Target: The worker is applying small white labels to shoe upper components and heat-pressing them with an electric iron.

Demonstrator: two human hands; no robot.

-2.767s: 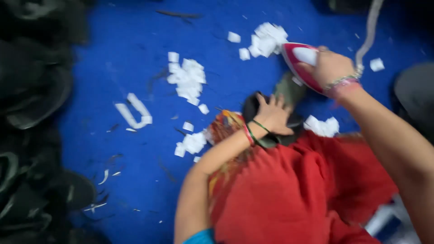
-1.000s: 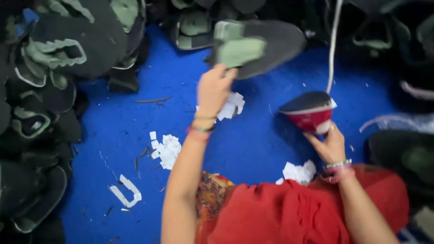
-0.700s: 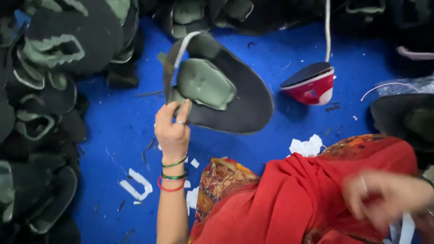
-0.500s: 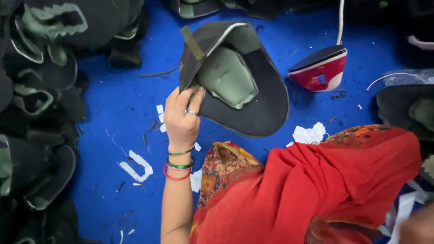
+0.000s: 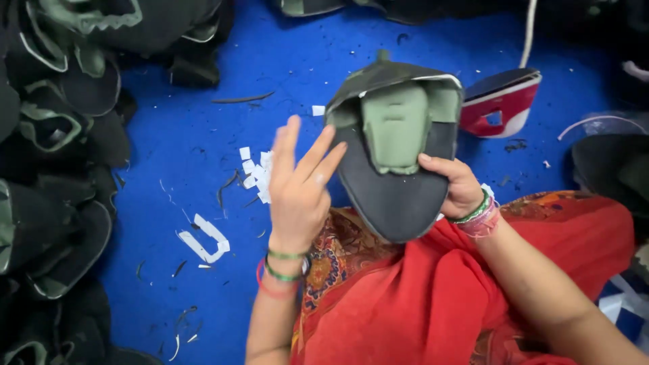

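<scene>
Hands: right hand [image 5: 454,189] grips dark shoe upper [image 5: 395,152] at its right edge; left hand [image 5: 301,182] spread wide, empty, just beside it.
Upper position: raised above red garment [image 5: 419,304].
Open room: blue floor [image 5: 203,122] left of hands.
Edges: dark uppers pile [image 5: 61,155] borders left; red iron [image 5: 500,101] stands right.
Scraps: white paper bits [image 5: 257,172] on floor.

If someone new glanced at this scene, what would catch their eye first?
Probably the dark shoe upper with green padding, held up at the centre by the right hand while the left hand hovers open beside it. Next, the red and white clothes iron on the blue mat, upper right, and piles of dark uppers along the left.
</scene>
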